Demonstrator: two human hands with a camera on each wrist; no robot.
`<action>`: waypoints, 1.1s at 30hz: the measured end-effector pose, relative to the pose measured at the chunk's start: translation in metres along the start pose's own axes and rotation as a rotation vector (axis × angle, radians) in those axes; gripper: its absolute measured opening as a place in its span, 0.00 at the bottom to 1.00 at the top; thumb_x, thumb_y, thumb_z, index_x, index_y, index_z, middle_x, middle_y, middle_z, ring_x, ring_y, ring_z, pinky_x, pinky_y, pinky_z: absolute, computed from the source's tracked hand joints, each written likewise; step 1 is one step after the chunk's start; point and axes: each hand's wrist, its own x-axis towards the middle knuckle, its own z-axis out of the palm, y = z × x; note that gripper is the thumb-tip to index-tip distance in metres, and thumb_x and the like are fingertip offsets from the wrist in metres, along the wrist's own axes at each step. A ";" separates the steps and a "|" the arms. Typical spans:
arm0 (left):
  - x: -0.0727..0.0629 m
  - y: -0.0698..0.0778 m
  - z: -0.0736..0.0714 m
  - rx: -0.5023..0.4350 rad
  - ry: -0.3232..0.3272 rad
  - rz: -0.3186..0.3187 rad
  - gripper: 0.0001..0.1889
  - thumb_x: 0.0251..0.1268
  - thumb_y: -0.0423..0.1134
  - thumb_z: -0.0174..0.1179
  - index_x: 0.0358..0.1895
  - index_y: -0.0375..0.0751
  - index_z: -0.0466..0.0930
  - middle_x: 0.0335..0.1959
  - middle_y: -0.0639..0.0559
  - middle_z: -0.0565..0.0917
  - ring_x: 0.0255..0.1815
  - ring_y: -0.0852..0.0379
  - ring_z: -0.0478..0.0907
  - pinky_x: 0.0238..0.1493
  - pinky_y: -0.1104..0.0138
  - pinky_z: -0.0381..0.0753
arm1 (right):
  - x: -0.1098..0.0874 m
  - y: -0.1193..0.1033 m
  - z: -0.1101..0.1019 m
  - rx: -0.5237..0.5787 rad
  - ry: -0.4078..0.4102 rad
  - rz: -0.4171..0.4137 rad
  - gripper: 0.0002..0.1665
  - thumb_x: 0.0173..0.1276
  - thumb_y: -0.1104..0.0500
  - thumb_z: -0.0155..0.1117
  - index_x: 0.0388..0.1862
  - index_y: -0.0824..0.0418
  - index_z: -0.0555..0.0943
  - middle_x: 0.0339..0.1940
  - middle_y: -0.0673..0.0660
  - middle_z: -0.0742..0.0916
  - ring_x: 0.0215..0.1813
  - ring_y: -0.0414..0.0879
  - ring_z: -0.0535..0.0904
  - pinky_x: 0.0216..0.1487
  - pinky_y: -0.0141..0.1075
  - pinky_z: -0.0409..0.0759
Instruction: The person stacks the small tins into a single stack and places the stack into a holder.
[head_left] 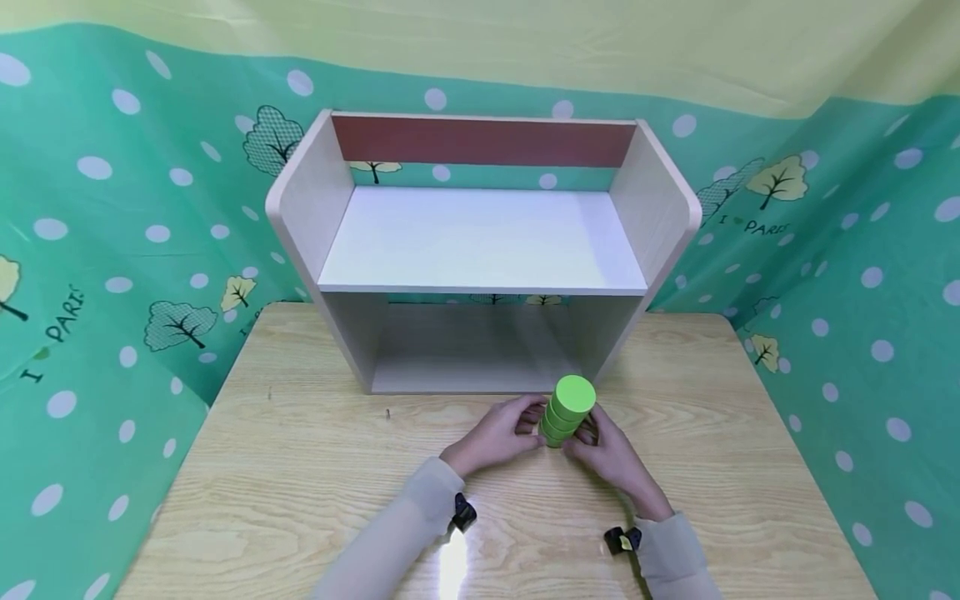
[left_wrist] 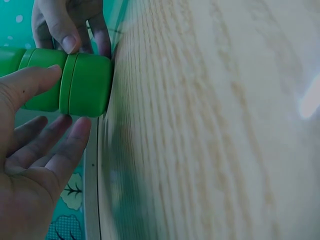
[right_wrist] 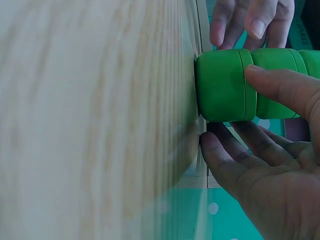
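Observation:
A stack of green round lidded jars (head_left: 573,398) stands upright on the wooden table (head_left: 300,467), just before the front right corner of the shelf unit. My left hand (head_left: 501,433) is cupped at its left side, with relaxed fingers and the thumb a little off the surface in the right wrist view. On the opposite side my right hand (head_left: 611,450) holds the stack low down, thumb (right_wrist: 275,85) on the front and fingers around behind. The lowest jar (left_wrist: 91,85) sits on the tabletop, and a seam under each lid shows in the wrist views.
A white shelf unit (head_left: 480,242) with two levels and a brown back strip (head_left: 480,140) stands at the table's back. Green dotted curtain (head_left: 112,217) hangs behind and along both sides. Small black devices (head_left: 463,512) are strapped at both wrists.

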 end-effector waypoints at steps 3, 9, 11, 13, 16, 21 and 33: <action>0.001 -0.001 0.001 -0.013 -0.001 0.008 0.32 0.62 0.30 0.69 0.70 0.39 0.69 0.57 0.48 0.81 0.56 0.57 0.79 0.57 0.67 0.82 | 0.000 0.000 0.000 0.001 0.001 -0.002 0.46 0.63 0.74 0.68 0.77 0.65 0.58 0.72 0.70 0.68 0.71 0.64 0.66 0.69 0.46 0.71; 0.002 -0.003 0.003 -0.003 0.004 0.028 0.32 0.63 0.31 0.70 0.70 0.39 0.69 0.57 0.48 0.81 0.56 0.59 0.79 0.56 0.67 0.82 | 0.000 -0.001 0.000 0.006 0.008 0.007 0.46 0.63 0.74 0.68 0.76 0.65 0.59 0.72 0.71 0.69 0.71 0.65 0.67 0.69 0.48 0.71; 0.003 -0.004 0.003 0.006 0.009 0.030 0.32 0.62 0.31 0.70 0.70 0.39 0.69 0.57 0.48 0.81 0.56 0.59 0.79 0.56 0.67 0.82 | 0.000 -0.001 0.000 0.007 0.008 0.007 0.46 0.62 0.74 0.68 0.76 0.66 0.59 0.71 0.71 0.69 0.71 0.65 0.67 0.68 0.47 0.71; 0.003 -0.004 0.003 0.011 0.010 0.032 0.32 0.62 0.32 0.70 0.70 0.39 0.69 0.58 0.47 0.81 0.56 0.59 0.79 0.56 0.67 0.82 | 0.001 0.000 0.000 0.005 0.008 0.006 0.45 0.62 0.74 0.68 0.76 0.66 0.59 0.71 0.70 0.70 0.70 0.64 0.67 0.68 0.47 0.72; 0.003 -0.004 0.004 0.016 0.013 0.029 0.32 0.62 0.32 0.70 0.70 0.40 0.69 0.58 0.47 0.80 0.56 0.59 0.79 0.57 0.67 0.82 | 0.002 0.002 0.000 0.005 0.011 0.005 0.45 0.62 0.75 0.68 0.75 0.66 0.60 0.71 0.70 0.70 0.70 0.64 0.68 0.68 0.47 0.72; 0.004 -0.005 0.005 0.029 0.013 0.033 0.32 0.62 0.31 0.70 0.70 0.39 0.69 0.59 0.47 0.80 0.56 0.58 0.79 0.56 0.67 0.82 | 0.002 0.002 0.000 -0.002 0.018 0.006 0.44 0.62 0.75 0.68 0.75 0.66 0.60 0.71 0.70 0.71 0.70 0.65 0.68 0.68 0.47 0.72; 0.006 -0.009 0.007 0.012 0.023 0.033 0.32 0.62 0.33 0.70 0.69 0.42 0.70 0.59 0.49 0.80 0.55 0.59 0.80 0.56 0.69 0.82 | 0.001 0.001 0.000 0.014 0.010 0.019 0.46 0.62 0.76 0.68 0.76 0.65 0.59 0.72 0.71 0.69 0.71 0.65 0.67 0.68 0.47 0.71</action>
